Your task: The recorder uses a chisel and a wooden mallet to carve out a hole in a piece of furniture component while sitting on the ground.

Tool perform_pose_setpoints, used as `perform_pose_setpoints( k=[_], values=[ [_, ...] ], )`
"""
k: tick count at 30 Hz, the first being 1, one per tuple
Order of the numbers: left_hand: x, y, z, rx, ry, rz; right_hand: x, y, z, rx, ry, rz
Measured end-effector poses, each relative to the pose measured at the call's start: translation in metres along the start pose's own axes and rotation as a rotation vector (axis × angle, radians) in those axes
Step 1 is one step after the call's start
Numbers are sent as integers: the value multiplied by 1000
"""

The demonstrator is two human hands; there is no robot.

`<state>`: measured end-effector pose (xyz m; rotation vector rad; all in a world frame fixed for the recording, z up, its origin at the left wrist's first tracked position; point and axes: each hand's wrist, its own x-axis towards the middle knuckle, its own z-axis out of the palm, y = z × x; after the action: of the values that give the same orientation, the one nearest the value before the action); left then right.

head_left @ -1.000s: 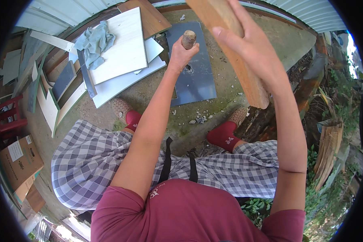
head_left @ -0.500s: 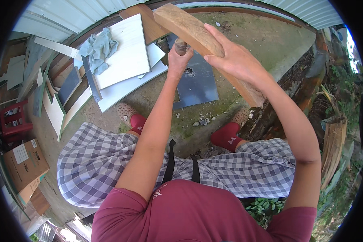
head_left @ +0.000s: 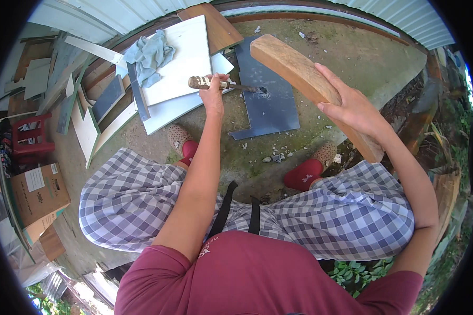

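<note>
My left hand (head_left: 213, 94) grips a chisel-like tool (head_left: 223, 84) by its worn wooden handle, which lies sideways with the metal tip touching a hole in a dark grey panel (head_left: 270, 102) on the ground. My right hand (head_left: 352, 107) holds a thick curved block of wood (head_left: 305, 79) raised above the panel, tilted from upper left down to lower right. I am squatting, with checked trousers and red-and-tan slippers (head_left: 307, 170) below the hands.
White boards (head_left: 181, 63) with a pale blue rag (head_left: 150, 55) lie at the back left, beside stacked board offcuts (head_left: 84, 113). A cardboard box (head_left: 37, 191) and red stool (head_left: 29, 139) stand at left. Corrugated wall behind; logs and plants at right.
The tool has tipped from upright to lying sideways in my left hand. The wooden block in my right hand has swung lower and leftward, now over the grey panel.
</note>
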<state>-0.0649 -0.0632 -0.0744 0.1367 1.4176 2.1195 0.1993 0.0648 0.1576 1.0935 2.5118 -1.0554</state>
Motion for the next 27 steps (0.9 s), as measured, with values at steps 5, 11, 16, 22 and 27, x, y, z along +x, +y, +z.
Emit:
perform_pose_setpoints(
  k=[5,11,16,22,27],
  values=[
    [-17,0,19,45,-8,-13,15,5,-3,84,-122,30],
    [-26,-5,43,-170,416,-107,17,14,-7,130,-33,-16],
    [-23,8,52,-178,379,-100,12,22,-11,143,69,-35],
    [-32,7,73,-78,368,-71,6,29,-11,140,104,7],
    [-33,0,65,34,348,-47,9,27,-12,95,38,17]
  ],
)
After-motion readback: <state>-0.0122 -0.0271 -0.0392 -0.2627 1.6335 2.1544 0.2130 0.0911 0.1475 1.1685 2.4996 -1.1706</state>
